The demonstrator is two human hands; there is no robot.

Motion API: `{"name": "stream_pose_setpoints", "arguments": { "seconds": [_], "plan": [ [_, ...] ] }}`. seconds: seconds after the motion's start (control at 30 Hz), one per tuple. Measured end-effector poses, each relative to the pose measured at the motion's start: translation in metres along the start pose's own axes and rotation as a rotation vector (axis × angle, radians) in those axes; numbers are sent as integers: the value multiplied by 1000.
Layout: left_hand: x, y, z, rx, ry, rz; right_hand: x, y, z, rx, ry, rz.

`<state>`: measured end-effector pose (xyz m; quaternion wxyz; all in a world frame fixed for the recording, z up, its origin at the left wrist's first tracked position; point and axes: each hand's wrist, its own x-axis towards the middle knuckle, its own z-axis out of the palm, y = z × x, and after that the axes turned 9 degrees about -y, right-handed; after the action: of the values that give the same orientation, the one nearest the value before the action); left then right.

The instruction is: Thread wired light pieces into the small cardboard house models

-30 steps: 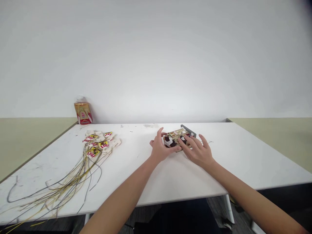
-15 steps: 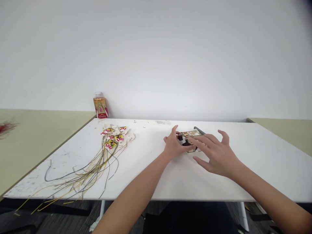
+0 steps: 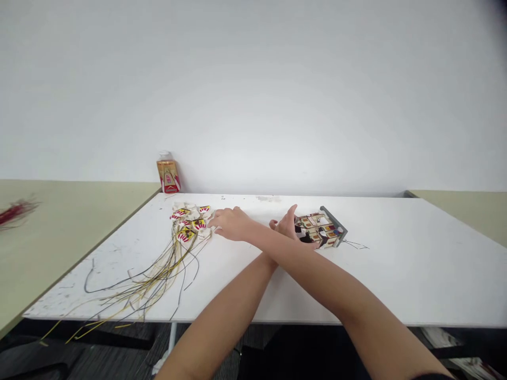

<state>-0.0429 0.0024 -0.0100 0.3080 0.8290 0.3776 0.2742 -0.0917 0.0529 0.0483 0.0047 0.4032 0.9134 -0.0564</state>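
A small model house [image 3: 321, 228] with printed cream walls and a grey edge lies on its side on the white table. My left hand [image 3: 288, 227] grips its left end, thumb on the near side and fingers at the far side. Crossing over the left forearm, my right hand [image 3: 232, 224] reaches left to a pile of white pieces with yellow and red-striped prints [image 3: 195, 222]. Its fingers are stretched and slightly bent at the pile's right edge; I cannot tell whether they touch a piece. Black and yellow wires [image 3: 158, 274] trail from the pile.
A bottle with a gold and red label [image 3: 168, 176] stands at the back left against the white wall. Yellowish tables flank the white table [image 3: 396, 285], the left one holding a red wire bundle [image 3: 16, 212]. Some wires hang over the front edge. A thin wire [image 3: 356, 244] lies beside the house.
My right hand has left the model house and swung left across my left arm to the pile. My left hand still holds the house, now showing more of its printed side.
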Motion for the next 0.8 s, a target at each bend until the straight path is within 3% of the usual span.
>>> {"name": "stream_pose_setpoints", "arguments": {
  "seconds": [0.13,0.3,0.43,0.63,0.8],
  "plan": [
    [0,-1,2,7,18,24,22,3,9,-24,-47,11],
    [1,-2,1,3,13,20,18,13,11,66,4,-45],
    [2,-9,1,-70,-75,48,-8,23,-10,488,172,-205],
    [3,-15,4,-70,-86,58,-46,18,-51,1171,285,-181],
    [5,-20,7,-126,-81,-9,-51,-7,-71,1394,413,-168]
  ]
}}
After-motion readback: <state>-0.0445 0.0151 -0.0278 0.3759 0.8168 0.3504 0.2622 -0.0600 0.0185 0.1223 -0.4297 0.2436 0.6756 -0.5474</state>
